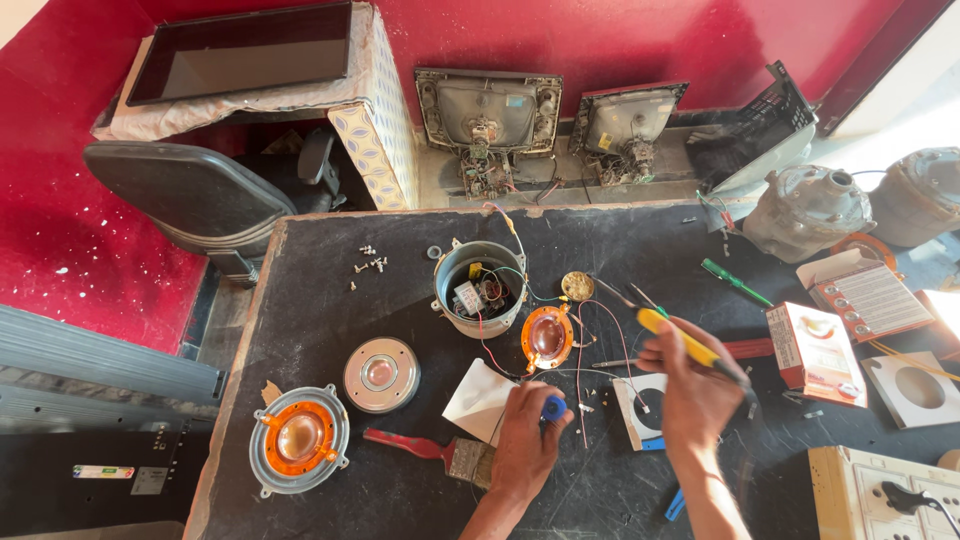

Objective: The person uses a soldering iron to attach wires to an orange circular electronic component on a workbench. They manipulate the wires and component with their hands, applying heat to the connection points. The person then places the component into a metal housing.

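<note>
While our right hand grips a yellow-handled soldering iron, its tip near the orange diaphragm on the dark surface, our left hand closes its fingers on a small blue object, just beside white paper and a red-handled brush.
</note>
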